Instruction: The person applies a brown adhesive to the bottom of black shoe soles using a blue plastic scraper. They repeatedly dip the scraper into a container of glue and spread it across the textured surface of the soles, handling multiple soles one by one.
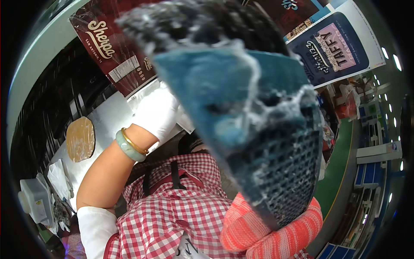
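Large and close in the head view is a curved teal piece (194, 86) with grid-like lower texture and pale, cracked patches; I cannot make out its kind. A blurred, dark bristly part (194, 23) runs along its top. My right hand (280, 233), in a striped pink-orange knitted glove, grips its lower end. Farther back, my left hand (157, 110) wears a white glove, with two bangles at the wrist. It is beside a printed maroon sheet (110, 47) and over a pale metal surface (105, 114). Its fingers are mostly hidden.
A round brown wrapped pad (80, 139) lies on the metal at left. Below it are a crumpled white cloth (59, 179) and a translucent container (36, 203). A printed white-and-navy sheet (366, 47) stands at upper right. Blue-fronted racks (368, 175) line the green walkway (340, 168).
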Tool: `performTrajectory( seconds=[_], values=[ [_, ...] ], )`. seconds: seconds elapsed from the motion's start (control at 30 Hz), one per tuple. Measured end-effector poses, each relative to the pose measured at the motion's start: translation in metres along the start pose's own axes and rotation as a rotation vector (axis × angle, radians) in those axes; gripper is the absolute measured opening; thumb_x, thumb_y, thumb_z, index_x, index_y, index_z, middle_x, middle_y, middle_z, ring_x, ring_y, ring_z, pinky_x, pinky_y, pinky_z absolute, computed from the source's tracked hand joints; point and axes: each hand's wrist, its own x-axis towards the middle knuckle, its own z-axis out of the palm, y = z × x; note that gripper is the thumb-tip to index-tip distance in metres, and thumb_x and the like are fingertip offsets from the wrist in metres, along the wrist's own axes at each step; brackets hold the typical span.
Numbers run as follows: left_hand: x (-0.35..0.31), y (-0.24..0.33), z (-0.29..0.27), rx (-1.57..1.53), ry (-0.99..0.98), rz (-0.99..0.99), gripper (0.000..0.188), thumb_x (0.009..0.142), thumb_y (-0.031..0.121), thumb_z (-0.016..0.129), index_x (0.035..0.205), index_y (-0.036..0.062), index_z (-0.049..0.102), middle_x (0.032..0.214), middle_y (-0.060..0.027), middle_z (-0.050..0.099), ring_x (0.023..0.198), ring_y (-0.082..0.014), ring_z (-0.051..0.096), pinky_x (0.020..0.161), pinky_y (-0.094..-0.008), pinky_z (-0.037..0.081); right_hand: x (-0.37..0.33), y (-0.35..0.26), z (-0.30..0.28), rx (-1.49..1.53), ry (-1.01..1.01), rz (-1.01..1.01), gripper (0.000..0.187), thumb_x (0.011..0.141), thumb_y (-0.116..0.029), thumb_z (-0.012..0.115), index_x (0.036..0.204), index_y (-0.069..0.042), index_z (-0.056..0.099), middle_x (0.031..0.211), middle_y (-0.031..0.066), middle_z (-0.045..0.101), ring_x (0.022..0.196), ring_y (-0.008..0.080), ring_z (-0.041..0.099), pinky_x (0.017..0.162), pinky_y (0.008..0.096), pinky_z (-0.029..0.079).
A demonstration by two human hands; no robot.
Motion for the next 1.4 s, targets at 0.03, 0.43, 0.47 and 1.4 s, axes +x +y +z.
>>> performTrajectory(
  seconds=[0.03, 0.43, 0.47, 1.4],
  values=[
    [-0.005, -0.002, -0.003, -0.061, 0.002, 0.019, 0.021, 0.080, 0.012, 0.053, 0.098, 0.0074, 0.064, 0.096, -0.0137, 0.063, 0.092, -0.0292, 0.059, 0.076, -0.0382, 0.049, 0.000, 0.005, 0.000, 0.018, -0.019, 0.003, 0.025, 0.085, -0.004, 0.063, 0.109, 0.002, 0.058, 0.095, 0.0090, 0.063, 0.077, 0.0138, 0.059, 0.070, 0.0253, 0.050],
    [-0.014, -0.006, 0.022, -0.314, 0.131, 0.315, 0.015, 0.078, 0.007, 0.053, 0.091, 0.0074, 0.060, 0.092, -0.0088, 0.057, 0.091, -0.0248, 0.058, 0.071, -0.0355, 0.051, 0.002, 0.000, 0.013, 0.051, -0.011, 0.030, 0.022, 0.085, -0.002, 0.062, 0.106, 0.002, 0.059, 0.094, 0.0071, 0.063, 0.080, 0.0107, 0.057, 0.072, 0.0228, 0.048],
    [-0.015, 0.001, 0.014, -0.129, 0.107, 0.309, 0.013, 0.076, 0.007, 0.054, 0.089, 0.0070, 0.059, 0.090, -0.0093, 0.056, 0.090, -0.0254, 0.057, 0.070, -0.0360, 0.051, 0.001, 0.000, 0.014, 0.047, -0.002, 0.035, 0.022, 0.085, -0.002, 0.062, 0.106, 0.002, 0.059, 0.094, 0.0070, 0.063, 0.080, 0.0105, 0.057, 0.072, 0.0226, 0.048],
    [-0.015, -0.002, 0.002, -0.100, 0.179, 0.259, 0.012, 0.081, 0.014, 0.055, 0.087, 0.0049, 0.060, 0.089, -0.0151, 0.059, 0.085, -0.0315, 0.059, 0.071, -0.0403, 0.050, 0.052, 0.092, -0.032, -0.393, 0.361, 0.112, 0.028, 0.087, -0.001, 0.055, 0.114, 0.002, 0.054, 0.108, 0.0114, 0.063, 0.104, 0.0157, 0.059, 0.091, 0.0279, 0.045]
  ],
)
